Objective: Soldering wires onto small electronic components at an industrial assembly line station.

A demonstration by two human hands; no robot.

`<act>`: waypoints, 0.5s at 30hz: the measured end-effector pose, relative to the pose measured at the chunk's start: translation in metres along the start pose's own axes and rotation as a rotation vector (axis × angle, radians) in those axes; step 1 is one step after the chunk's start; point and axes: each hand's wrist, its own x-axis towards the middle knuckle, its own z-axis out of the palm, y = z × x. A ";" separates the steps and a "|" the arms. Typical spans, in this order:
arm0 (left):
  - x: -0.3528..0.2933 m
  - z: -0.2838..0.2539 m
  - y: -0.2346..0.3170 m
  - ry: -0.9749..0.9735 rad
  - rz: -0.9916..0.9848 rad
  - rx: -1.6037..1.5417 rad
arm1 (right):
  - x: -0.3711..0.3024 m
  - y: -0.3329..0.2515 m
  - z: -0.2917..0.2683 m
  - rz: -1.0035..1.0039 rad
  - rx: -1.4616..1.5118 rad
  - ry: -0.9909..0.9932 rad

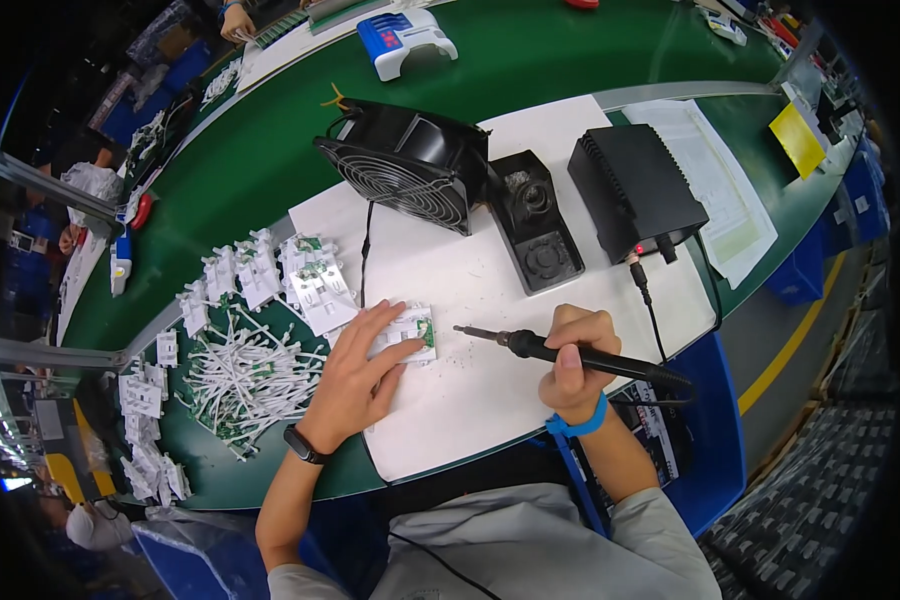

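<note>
Two bare hands are at work over a flat white sheet [450, 420] that lies on the green worktop [205, 465]. From where I stand, the left hand [360, 365], with a black band at its wrist, rests on a small white plastic piece with a green circuit board [416, 330]; its fingers are spread, not curled round it, and the thumb lies by the green part. That piece sits near the middle of the white sheet. The right hand [576, 365], a blue strap on its wrist, has its fingers closed round the black handle of a soldering iron [530, 346], pen-fashion. The iron's metal tip points left, near the piece but apart from it. To the left lies a heap of thin white wires [250, 385], with a cluster of white plastic parts [322, 297] behind it. Beyond the hands stands a square black fan with a round wire guard [395, 180], then a black iron stand [540, 240], and to its right a ribbed black box with a red light [635, 190]
</note>
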 end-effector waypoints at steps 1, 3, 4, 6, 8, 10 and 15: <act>0.000 0.000 0.000 -0.002 0.002 0.005 | 0.000 0.001 -0.001 -0.016 0.004 -0.007; 0.001 -0.001 0.001 -0.012 0.005 0.023 | 0.000 0.002 -0.002 -0.027 0.008 -0.011; 0.002 0.000 0.000 -0.016 0.011 0.041 | 0.001 0.002 -0.002 -0.036 0.010 -0.011; 0.001 0.000 0.000 -0.025 0.022 0.071 | 0.001 0.003 -0.002 -0.041 0.015 -0.010; 0.000 0.000 -0.001 -0.033 0.034 0.099 | 0.001 0.004 -0.003 -0.065 0.001 -0.050; 0.000 0.000 -0.002 -0.032 0.051 0.123 | 0.004 0.001 -0.005 -0.062 -0.004 -0.061; -0.001 0.001 -0.002 -0.012 0.055 0.121 | 0.005 0.004 -0.005 -0.091 -0.021 -0.085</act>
